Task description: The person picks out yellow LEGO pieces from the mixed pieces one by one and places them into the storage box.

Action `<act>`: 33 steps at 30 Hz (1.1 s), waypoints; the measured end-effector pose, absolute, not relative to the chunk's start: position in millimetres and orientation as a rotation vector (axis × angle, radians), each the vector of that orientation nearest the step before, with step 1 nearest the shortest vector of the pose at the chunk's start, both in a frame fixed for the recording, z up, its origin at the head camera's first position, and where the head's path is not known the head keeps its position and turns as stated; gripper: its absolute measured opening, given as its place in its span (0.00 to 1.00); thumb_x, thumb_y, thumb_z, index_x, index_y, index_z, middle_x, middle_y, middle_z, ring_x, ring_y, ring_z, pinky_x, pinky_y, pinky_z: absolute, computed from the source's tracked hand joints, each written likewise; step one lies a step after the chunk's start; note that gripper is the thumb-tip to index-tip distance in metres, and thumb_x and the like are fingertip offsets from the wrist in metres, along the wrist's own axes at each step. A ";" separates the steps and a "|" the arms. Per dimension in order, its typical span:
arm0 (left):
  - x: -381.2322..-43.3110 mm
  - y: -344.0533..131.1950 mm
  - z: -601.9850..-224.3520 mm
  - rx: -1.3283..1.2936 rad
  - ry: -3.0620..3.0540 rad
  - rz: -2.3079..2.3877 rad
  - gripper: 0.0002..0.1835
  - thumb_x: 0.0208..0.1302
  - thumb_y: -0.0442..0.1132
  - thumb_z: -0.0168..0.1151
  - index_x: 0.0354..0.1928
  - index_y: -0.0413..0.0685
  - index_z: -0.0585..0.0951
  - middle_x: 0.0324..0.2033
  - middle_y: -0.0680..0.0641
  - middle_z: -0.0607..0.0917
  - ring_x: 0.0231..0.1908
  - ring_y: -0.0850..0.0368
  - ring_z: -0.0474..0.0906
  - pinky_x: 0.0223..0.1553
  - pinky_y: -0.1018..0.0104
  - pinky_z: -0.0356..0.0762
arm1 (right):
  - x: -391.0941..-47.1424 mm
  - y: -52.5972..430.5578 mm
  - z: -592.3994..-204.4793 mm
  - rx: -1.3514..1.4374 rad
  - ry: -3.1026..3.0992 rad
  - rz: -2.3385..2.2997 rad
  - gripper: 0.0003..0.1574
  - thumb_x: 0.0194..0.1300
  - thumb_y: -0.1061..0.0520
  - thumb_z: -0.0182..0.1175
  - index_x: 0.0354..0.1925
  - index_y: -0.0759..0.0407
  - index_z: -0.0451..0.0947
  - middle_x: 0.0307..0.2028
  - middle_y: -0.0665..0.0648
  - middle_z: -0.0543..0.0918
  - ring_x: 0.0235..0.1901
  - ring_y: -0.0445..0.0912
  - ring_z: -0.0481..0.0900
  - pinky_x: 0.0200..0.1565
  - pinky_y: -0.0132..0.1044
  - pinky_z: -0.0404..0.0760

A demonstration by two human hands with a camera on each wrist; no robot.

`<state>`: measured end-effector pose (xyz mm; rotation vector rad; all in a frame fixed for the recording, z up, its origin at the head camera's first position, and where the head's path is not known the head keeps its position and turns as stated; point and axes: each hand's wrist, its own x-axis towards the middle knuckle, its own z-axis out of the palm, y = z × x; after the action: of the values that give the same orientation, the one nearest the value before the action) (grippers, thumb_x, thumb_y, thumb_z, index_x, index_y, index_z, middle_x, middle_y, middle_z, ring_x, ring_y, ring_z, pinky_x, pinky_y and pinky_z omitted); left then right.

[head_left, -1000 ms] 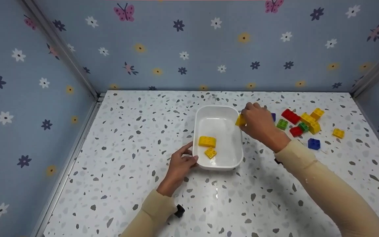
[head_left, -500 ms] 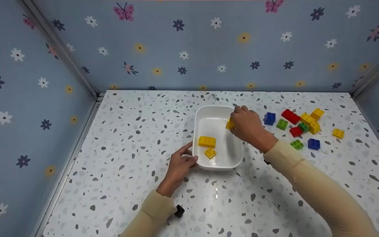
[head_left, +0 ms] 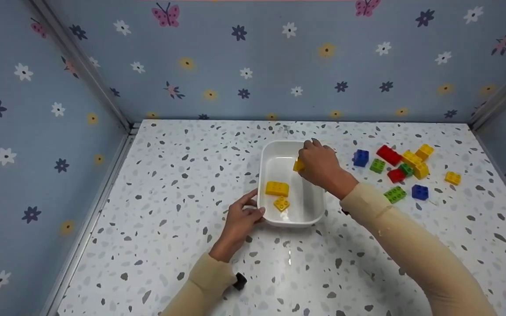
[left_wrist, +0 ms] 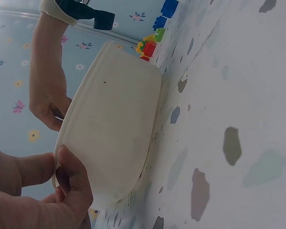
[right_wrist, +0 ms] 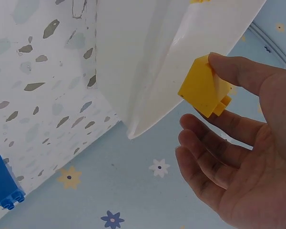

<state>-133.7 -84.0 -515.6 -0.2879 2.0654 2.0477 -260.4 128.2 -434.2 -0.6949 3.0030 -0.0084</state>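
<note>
In the head view a white plastic tub [head_left: 297, 215] stands mid-table. At its near left corner, my left hand [head_left: 240, 217] grips the rim between thumb and fingers; the left wrist view looks at the tub's outer wall [left_wrist: 114, 119]. Thumb and index finger of my right hand [head_left: 322, 166] pinch a yellow toy brick [right_wrist: 205, 88] with a slanted side, held over the far right part of the tub. Its other fingers are loosely bent. Inside the tub lie a longer yellow brick [head_left: 276, 188] and a small square-looking yellow brick [head_left: 281, 203].
Right of the tub several loose toy bricks are scattered: a blue brick [head_left: 361, 158], a red brick [head_left: 388, 154], a cluster with a yellow brick [head_left: 411, 158], another blue brick [head_left: 420, 192] and a green brick [head_left: 395, 194] beside my right sleeve. A flower-patterned wall [head_left: 262, 66] closes the back.
My right hand has moved left with the yellow brick, from the tub's right rim to over its inside. Blue and green bricks behind the arm have come into view. My left hand stays put.
</note>
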 end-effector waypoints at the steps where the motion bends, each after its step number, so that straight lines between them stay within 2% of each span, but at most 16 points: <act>1: -133.6 -84.1 -515.6 -0.284 2.062 2.054 0.32 0.74 0.28 0.62 0.78 0.44 0.70 0.50 0.42 0.73 0.37 0.57 0.80 0.44 0.69 0.85 | -261.2 127.2 -434.9 -0.697 3.004 -0.002 0.24 0.66 0.56 0.74 0.55 0.69 0.86 0.51 0.66 0.83 0.51 0.59 0.80 0.60 0.57 0.84; 13: -132.6 -83.4 -517.0 -0.266 2.056 2.076 0.33 0.74 0.27 0.62 0.79 0.43 0.69 0.51 0.41 0.73 0.38 0.57 0.81 0.45 0.68 0.86 | -266.1 110.7 -445.6 -0.758 3.003 0.025 0.23 0.66 0.55 0.74 0.53 0.69 0.86 0.49 0.66 0.84 0.50 0.59 0.82 0.55 0.56 0.86; 17: -133.3 -84.5 -517.5 -0.255 2.027 2.108 0.32 0.74 0.26 0.62 0.78 0.40 0.69 0.50 0.41 0.74 0.38 0.57 0.82 0.44 0.67 0.87 | -268.9 105.2 -447.7 -0.776 2.999 0.016 0.21 0.66 0.55 0.73 0.52 0.69 0.86 0.48 0.66 0.84 0.49 0.60 0.82 0.57 0.56 0.85; 25: -134.0 -83.6 -516.7 -0.261 2.057 2.076 0.32 0.74 0.27 0.62 0.78 0.42 0.70 0.50 0.41 0.74 0.37 0.58 0.81 0.45 0.67 0.87 | -273.8 93.2 -448.3 -0.738 2.923 0.088 0.24 0.69 0.51 0.73 0.55 0.65 0.86 0.51 0.64 0.84 0.51 0.58 0.81 0.58 0.54 0.84; 33: -132.6 -85.3 -515.8 -0.240 2.060 2.080 0.32 0.74 0.28 0.63 0.78 0.41 0.69 0.50 0.41 0.75 0.37 0.58 0.80 0.44 0.67 0.87 | -275.9 85.6 -448.8 -0.746 2.886 0.036 0.25 0.69 0.51 0.73 0.56 0.67 0.85 0.52 0.65 0.84 0.51 0.58 0.80 0.60 0.53 0.83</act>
<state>-132.6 -85.3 -515.8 -0.2401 2.0604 2.0804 -275.9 85.6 -448.8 -0.7462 2.8859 0.0357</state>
